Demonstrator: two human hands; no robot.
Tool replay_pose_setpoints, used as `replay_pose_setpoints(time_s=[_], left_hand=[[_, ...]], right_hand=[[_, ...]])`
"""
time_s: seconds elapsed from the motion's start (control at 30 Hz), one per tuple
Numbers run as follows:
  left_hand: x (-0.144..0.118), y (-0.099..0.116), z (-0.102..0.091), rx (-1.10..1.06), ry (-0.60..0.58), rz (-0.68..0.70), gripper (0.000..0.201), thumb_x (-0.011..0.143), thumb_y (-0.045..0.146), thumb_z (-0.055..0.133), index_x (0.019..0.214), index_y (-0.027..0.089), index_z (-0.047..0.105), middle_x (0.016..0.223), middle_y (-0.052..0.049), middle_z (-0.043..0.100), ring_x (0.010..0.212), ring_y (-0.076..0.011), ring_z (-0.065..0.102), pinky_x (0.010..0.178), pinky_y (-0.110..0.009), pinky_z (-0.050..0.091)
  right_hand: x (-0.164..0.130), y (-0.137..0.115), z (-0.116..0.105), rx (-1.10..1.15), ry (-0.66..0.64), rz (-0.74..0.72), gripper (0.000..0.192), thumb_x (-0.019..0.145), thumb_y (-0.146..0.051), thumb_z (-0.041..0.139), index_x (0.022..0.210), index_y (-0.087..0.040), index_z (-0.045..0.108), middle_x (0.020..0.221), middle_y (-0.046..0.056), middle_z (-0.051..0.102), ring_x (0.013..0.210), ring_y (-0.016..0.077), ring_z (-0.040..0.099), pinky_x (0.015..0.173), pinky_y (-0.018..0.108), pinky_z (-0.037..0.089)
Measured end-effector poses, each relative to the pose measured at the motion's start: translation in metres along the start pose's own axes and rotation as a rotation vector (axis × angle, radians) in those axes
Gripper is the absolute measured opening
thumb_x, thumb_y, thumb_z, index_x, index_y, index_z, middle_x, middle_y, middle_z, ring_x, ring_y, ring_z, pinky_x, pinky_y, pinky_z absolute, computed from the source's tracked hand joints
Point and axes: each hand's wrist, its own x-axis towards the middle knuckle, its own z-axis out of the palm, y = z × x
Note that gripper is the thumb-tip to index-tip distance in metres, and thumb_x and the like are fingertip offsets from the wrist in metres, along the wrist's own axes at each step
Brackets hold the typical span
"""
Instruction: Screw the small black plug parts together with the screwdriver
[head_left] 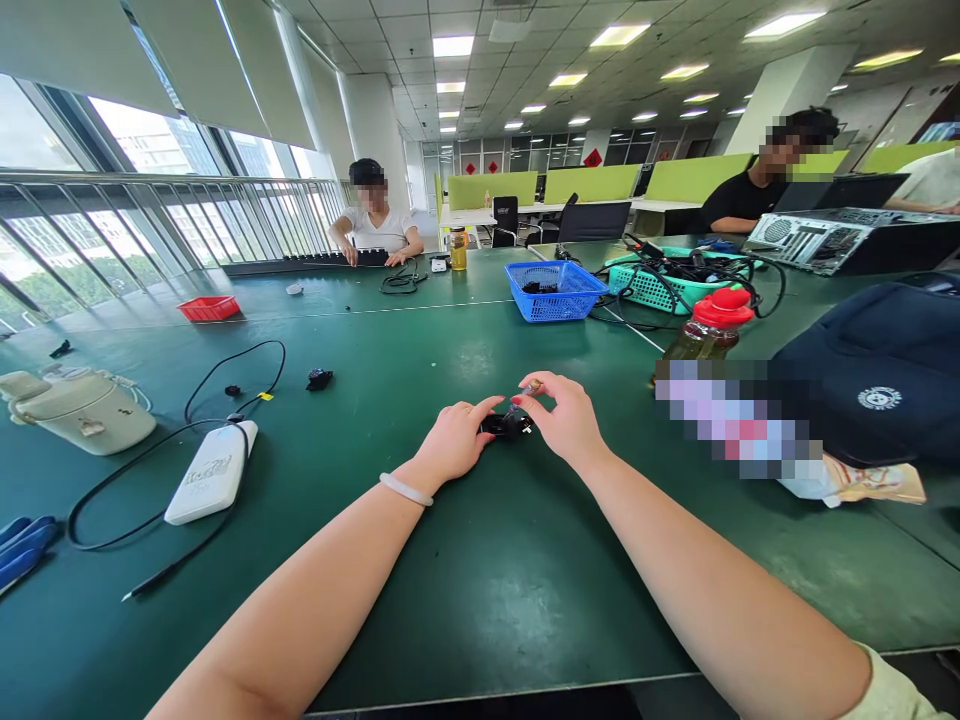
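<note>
In the middle of the table, my left hand [454,440] has its fingers closed on a small black part [506,427] and keeps it against the green surface. A pale ring circles that wrist. My right hand [562,418] pinches a short, slim screwdriver-like tool [531,390] with a brassy top end. The tool stands roughly upright over the black part, its lower end near or on it; exact contact cannot be made out. A bit of bright metal shows at the part's right side.
Left lie a white box [212,472] with black cable, a cream bottle [90,410], blue gloves [26,550] and a black piece [319,379]. Further off are red [210,309], blue [555,292] and green [660,285] baskets. Right are a red-capped bottle [709,325] and dark bag [862,370]. Several people sit beyond.
</note>
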Motion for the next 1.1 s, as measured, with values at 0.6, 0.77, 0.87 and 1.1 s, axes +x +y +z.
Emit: replay_pose_setpoints(time_s=[0.6,0.77,0.87,1.1], left_hand=[[-0.007,0.009,-0.007,0.162,0.085,-0.22,0.046,0.09,0.04,0.05,0.132,0.021,0.056,0.114,-0.012,0.061,0.1,-0.0278,0.062,0.097,-0.046,0.041],[-0.003,0.01,-0.001,0.117,0.117,-0.127,0.057,0.088,0.055,0.054,0.136,0.024,0.052,0.121,-0.012,0.057,0.117,-0.0311,0.052,0.106,-0.049,0.035],[0.0,0.005,0.006,-0.009,0.051,0.026,0.059,0.089,0.048,0.056,0.142,0.025,0.043,0.143,-0.011,0.047,0.135,-0.0289,0.039,0.113,-0.048,0.03],[0.004,-0.001,0.011,-0.108,-0.015,0.083,0.035,0.092,0.035,0.054,0.125,0.023,0.054,0.13,-0.008,0.059,0.124,-0.0248,0.049,0.11,-0.045,0.037]], right_hand=[[-0.003,0.008,-0.01,0.002,0.131,0.077,0.015,0.093,-0.031,0.043,0.1,-0.024,0.054,0.076,0.003,0.068,0.066,0.0208,0.066,0.063,0.033,0.051],[-0.008,0.002,-0.003,0.106,0.032,0.008,0.015,0.095,-0.03,0.043,0.103,-0.023,0.054,0.084,0.004,0.07,0.068,0.0192,0.067,0.069,0.034,0.055],[-0.01,-0.002,-0.002,0.167,-0.017,-0.039,0.016,0.097,-0.033,0.042,0.103,-0.024,0.053,0.088,0.004,0.071,0.069,0.0182,0.068,0.072,0.034,0.056],[-0.01,-0.003,-0.005,0.277,0.111,-0.004,0.021,0.098,-0.042,0.041,0.102,-0.024,0.051,0.083,0.003,0.07,0.061,0.016,0.065,0.068,0.034,0.057]])
